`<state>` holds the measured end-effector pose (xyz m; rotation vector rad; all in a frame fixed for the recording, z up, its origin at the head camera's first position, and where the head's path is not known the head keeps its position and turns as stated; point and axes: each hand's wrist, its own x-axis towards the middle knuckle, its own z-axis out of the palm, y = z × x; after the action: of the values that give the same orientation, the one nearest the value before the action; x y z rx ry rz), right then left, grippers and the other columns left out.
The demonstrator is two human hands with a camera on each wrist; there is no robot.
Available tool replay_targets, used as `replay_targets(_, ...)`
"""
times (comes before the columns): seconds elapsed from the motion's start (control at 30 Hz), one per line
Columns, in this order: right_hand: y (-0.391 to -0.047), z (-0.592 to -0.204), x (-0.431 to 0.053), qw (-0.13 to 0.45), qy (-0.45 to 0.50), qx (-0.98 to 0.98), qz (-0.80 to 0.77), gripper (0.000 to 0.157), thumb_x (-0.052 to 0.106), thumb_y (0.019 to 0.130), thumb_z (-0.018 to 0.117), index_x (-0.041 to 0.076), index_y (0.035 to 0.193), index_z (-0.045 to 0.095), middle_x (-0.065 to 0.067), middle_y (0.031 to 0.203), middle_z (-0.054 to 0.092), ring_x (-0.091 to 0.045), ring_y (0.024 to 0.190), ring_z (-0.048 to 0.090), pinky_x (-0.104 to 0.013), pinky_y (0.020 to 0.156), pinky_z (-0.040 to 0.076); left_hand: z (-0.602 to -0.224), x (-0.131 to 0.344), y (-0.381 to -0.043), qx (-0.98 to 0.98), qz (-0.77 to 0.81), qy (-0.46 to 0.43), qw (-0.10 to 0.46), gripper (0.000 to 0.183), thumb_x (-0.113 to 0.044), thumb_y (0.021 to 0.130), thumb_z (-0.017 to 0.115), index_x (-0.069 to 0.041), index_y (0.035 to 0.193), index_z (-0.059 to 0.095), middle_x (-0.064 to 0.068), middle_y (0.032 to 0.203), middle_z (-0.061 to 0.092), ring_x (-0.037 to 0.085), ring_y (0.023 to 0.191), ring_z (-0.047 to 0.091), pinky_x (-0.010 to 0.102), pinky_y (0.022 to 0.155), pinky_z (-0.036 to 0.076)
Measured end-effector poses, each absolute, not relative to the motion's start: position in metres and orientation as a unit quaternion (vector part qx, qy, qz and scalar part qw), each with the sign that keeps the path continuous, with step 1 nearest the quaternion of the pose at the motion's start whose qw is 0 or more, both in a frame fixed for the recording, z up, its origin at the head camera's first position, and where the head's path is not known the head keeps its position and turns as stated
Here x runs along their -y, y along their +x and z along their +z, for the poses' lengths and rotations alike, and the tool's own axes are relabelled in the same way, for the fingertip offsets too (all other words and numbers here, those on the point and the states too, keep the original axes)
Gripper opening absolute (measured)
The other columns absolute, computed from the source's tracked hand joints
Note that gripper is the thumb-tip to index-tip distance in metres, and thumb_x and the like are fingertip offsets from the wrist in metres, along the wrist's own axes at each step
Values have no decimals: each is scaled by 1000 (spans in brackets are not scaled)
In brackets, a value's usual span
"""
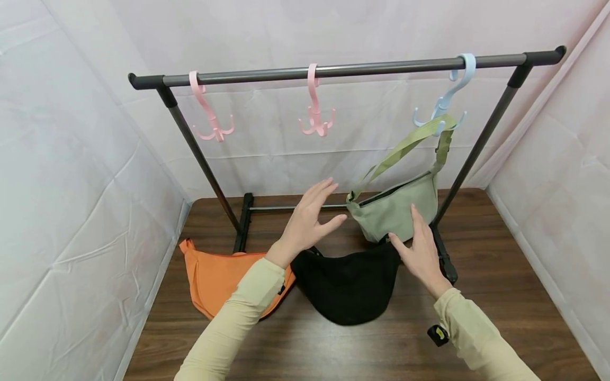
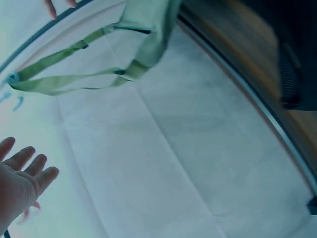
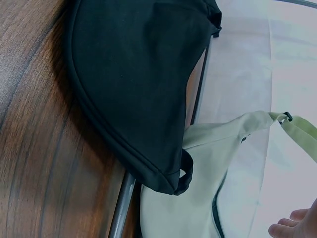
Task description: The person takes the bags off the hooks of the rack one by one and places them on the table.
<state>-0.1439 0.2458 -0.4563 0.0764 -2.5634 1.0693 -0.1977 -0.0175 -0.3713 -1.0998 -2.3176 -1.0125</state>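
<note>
A sage-green shoulder bag (image 1: 397, 206) hangs by its strap (image 1: 405, 145) from the light blue hook (image 1: 443, 103) at the rack's right end. My right hand (image 1: 421, 254) is nearest to this bag and holds nothing, its fingers extended. With fingers straight and thumb spread, my left hand (image 1: 305, 225) hovers over the near side of the rack, also holding nothing. Between the wrists lies a black crescent-shaped bag (image 1: 348, 288) on the floor. An orange bag (image 1: 221, 275) rests to its left, partly covered by my left sleeve. The right wrist view shows the black bag (image 3: 133, 84) up close.
A dark metal rack (image 1: 267, 76) stands against white cloth walls. Two pink hooks hang on its bar, one at the left (image 1: 212, 114) and one in the middle (image 1: 314, 106). The floor (image 1: 324, 349) is dark wood. A small black object (image 1: 437, 335) shows by my right sleeve.
</note>
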Motion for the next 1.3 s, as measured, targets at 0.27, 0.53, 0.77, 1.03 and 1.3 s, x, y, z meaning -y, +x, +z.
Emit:
replay_targets(0.27, -145, -454, -253, 192, 35, 910, 365, 76, 34, 88, 57, 14, 146, 13, -18, 147, 20, -42, 130, 21, -58, 100, 21, -337, -18, -211, 780, -292, -477, 279, 57, -26, 80, 68, 2, 127, 48, 18, 133, 44, 29, 125, 37, 29, 108, 23)
replay_targets(0.53, -150, -447, -260, 200, 39, 910, 360, 73, 33, 89, 56, 13, 146, 15, -19, 147, 20, -41, 131, 20, -58, 100, 20, -293, -51, -226, 765, -199, -521, 323, 55, -34, 84, 62, 3, 123, 52, 18, 132, 46, 27, 125, 39, 26, 109, 19)
replay_targets(0.77, -149, -450, -262, 202, 40, 910, 360, 72, 33, 88, 57, 9, 145, 19, -20, 147, 21, -41, 131, 20, -58, 100, 21, -253, -79, -231, 776, -126, -525, 328, 57, -40, 87, 55, -1, 128, 49, 15, 136, 43, 27, 129, 34, 25, 110, 14)
replay_targets(1.03, -150, -452, -265, 196, 31, 909, 365, 70, 34, 89, 55, 11, 145, 20, -19, 147, 20, -41, 131, 20, -59, 99, 21, -218, -102, -228, 779, -66, -538, 315, 51, -35, 90, 50, -4, 131, 46, 13, 137, 42, 24, 129, 34, 24, 108, 20)
replay_targets(1.3, -150, -454, -265, 201, 33, 904, 375, 65, 31, 89, 56, 8, 142, 27, -19, 146, 22, -41, 130, 22, -60, 98, 22, -187, -121, -242, 779, 12, -541, 318, 42, -18, 93, 47, -4, 132, 45, 13, 137, 41, 24, 127, 36, 24, 105, 28)
